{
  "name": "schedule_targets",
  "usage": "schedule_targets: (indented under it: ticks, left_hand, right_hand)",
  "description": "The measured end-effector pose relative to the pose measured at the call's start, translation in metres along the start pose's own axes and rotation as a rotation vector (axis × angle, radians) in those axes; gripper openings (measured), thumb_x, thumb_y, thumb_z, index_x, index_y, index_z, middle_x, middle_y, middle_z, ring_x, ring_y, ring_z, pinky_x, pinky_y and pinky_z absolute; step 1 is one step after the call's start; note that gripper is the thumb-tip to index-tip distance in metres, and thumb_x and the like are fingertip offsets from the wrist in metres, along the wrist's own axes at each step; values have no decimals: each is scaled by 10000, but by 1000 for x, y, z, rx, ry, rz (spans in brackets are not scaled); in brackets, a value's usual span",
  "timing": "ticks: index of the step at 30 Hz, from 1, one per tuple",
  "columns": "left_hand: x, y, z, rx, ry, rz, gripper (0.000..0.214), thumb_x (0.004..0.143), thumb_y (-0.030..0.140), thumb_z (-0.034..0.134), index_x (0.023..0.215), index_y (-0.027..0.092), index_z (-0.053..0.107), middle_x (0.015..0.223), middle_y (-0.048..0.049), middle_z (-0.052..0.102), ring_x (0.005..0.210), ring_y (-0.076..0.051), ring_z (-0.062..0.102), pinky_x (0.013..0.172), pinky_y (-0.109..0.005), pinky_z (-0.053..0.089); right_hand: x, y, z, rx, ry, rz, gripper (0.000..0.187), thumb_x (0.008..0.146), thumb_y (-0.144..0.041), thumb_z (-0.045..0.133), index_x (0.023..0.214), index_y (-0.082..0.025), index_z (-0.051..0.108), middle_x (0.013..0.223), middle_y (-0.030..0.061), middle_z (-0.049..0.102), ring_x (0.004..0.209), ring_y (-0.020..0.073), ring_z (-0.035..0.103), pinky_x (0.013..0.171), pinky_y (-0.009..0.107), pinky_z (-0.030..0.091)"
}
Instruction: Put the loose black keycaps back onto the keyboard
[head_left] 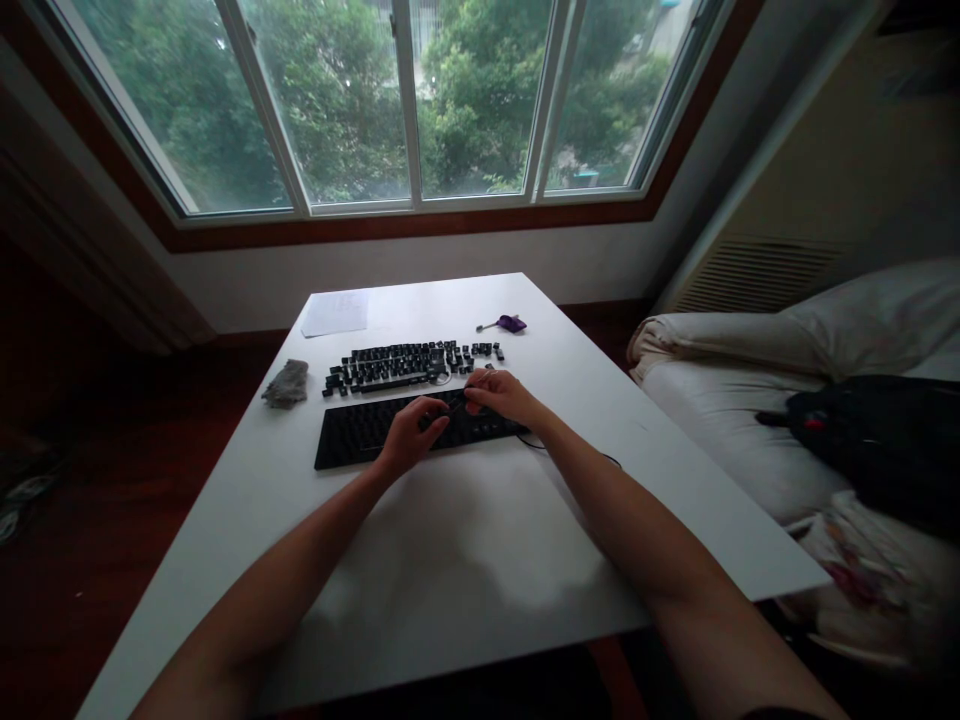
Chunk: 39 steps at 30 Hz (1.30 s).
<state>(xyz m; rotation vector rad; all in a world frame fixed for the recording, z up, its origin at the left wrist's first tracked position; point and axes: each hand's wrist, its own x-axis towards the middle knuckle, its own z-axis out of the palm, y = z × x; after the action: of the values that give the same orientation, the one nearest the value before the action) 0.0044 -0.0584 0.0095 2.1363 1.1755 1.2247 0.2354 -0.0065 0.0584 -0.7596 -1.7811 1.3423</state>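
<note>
Left hand [409, 435]: fingers curled on keyboard [352, 440], likely steadying it; grip unclear.
Right hand [502, 395]: fingers bunched at its far edge; grip unclear.
Keycaps [405, 365]: rowed just beyond fingers.

Left hand [411, 432] and right hand [501, 393] at black keyboard [351, 440], loose keycaps [405, 365] beyond

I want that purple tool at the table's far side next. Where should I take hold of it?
Pinch the purple tool by its wide body, from above; it lies flat, and its thin stem pointing left probably looks too slim to grip.
</note>
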Motion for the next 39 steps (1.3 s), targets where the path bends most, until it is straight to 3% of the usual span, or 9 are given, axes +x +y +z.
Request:
schedule_targets:
  ticks: [6,10,17,22,28,32,39]
  left_hand:
    - [-1,-5,-1,-97,41,-106,252,899,384,650,1055,196,708,913,-29,700,785,-154,605,764,-273,478]
    - [-1,-7,-4,-73,8,-121,267,886,402,669,1033,184,717,801,-16,669,719,-147,584,694,-257,458]
    - [-1,-10,-10,46,-125,-46,229,899,386,654,1010,196,716,904,-52,693,799,-175,622,744,-286,465]
    - [0,-13,-12,16,-214,-95,253,899,403,644,1008,189,722,905,-48,711,782,-174,621,726,-282,460]
    - [1,-8,-16,-27,-243,-161,298,898,451,632,990,185,732,887,-38,726,783,-175,627,724,-273,461]
    - [2,-9,-14,-169,-244,-215,308,914,464,606,974,178,704,865,-38,722,791,-172,645,746,-273,481]
    - [0,-11,-1,-429,-149,-280,380,885,444,660,1138,163,628,830,-28,685,695,-131,615,662,-244,480]
  right_hand:
    - [1,4,8,42,30,-36,365,766,-514,762,793,-157,694,832,49,722,675,152,702,651,290,612]
    - [1,9,12,80,27,2,354,758,-488,776,853,-156,696,766,30,716,675,161,708,666,297,613]
    - [1,18,17,84,3,12,307,771,-444,774,865,-167,679,713,6,707,670,163,708,677,303,607]
    - [0,23,17,94,-45,26,326,779,-448,772,903,-164,671,743,18,727,696,169,716,698,314,614]
    - [1,23,21,141,6,72,407,721,-521,803,850,-162,659,709,13,716,665,169,716,681,317,620]
    - [3,24,22,118,36,101,447,710,-568,800,828,-164,649,713,31,729,654,175,715,651,309,609]
    - [4,24,22,80,102,67,455,769,-606,739,868,-174,637,733,34,738,647,163,702,643,288,585]
